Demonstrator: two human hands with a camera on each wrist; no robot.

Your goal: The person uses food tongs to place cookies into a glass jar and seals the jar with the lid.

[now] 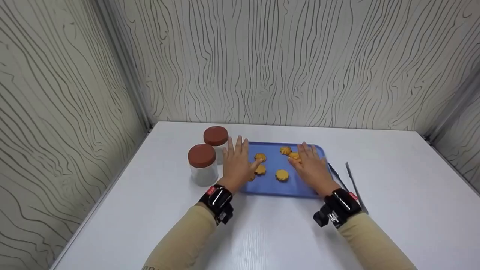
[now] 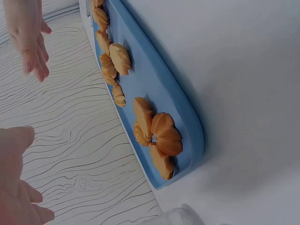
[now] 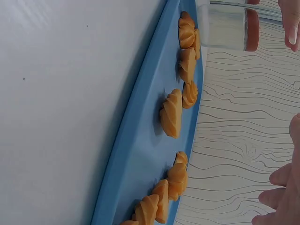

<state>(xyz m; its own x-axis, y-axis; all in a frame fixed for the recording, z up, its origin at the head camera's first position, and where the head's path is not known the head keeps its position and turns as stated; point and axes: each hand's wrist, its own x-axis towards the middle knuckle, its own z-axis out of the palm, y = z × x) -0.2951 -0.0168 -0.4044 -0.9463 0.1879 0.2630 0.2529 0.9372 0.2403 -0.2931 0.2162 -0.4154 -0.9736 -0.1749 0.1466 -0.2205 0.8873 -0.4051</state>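
Observation:
A blue tray (image 1: 270, 187) lies on the white table with several ridged golden cookies (image 1: 282, 175) on it. My left hand (image 1: 238, 165) is held over the tray's left end, fingers extended and nothing in its grasp. Over the right end, my right hand (image 1: 312, 167) is likewise spread and holds nothing. Both wrist views show the hands raised above the tray, apart from the cookies. In the left wrist view, a cluster of cookies (image 2: 167, 134) sits in one tray corner. The hands hide some cookies in the head view.
Two clear jars with reddish-brown lids (image 1: 202, 155) stand left of the tray, one behind the other. Metal tongs (image 1: 354, 183) lie to its right, partly covered by my right wrist. A wood-patterned wall (image 1: 262, 67) rises behind the table (image 1: 397, 180).

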